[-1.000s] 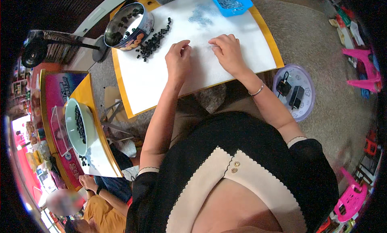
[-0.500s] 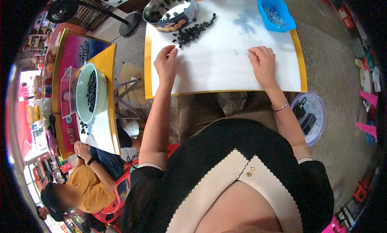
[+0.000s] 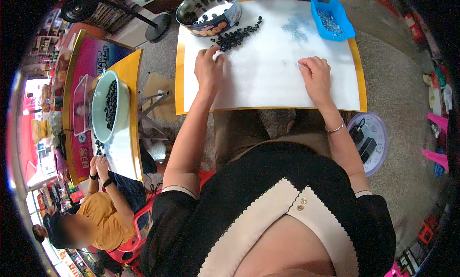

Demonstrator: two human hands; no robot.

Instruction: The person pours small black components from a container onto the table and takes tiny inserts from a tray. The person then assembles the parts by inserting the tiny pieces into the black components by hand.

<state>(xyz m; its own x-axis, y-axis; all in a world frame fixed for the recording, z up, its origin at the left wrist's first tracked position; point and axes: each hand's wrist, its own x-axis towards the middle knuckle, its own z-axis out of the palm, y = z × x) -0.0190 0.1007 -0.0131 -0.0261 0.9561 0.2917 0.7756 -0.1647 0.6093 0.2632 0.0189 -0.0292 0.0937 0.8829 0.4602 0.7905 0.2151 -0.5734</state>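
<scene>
My left hand [image 3: 209,70] reaches to the near edge of a pile of small black cylindrical plastic parts [image 3: 234,38] on the white-covered table. Its thumb and index finger are apart, with fingertips at the closest parts. My right hand [image 3: 316,79] rests toward the right side, its thumb and index finger drawn together; whatever lies between them is too small to make out. A few tiny clear pieces [image 3: 284,63] lie left of its fingertips. Farther back is a scatter of small bluish transparent pieces [image 3: 296,28].
A round metal tin [image 3: 209,14] with black parts stands at the back left. A blue plastic basket [image 3: 348,31] of clear pieces sits at the back right. At left, a person [image 3: 108,212] works at another table beside a pale green basin [image 3: 123,102]. A lilac tray [image 3: 378,147] is at lower right.
My left hand has moved forward and right to the black pile, its fingers spreading. My right hand has barely shifted. The person at left has brought both hands forward to the black parts there.
</scene>
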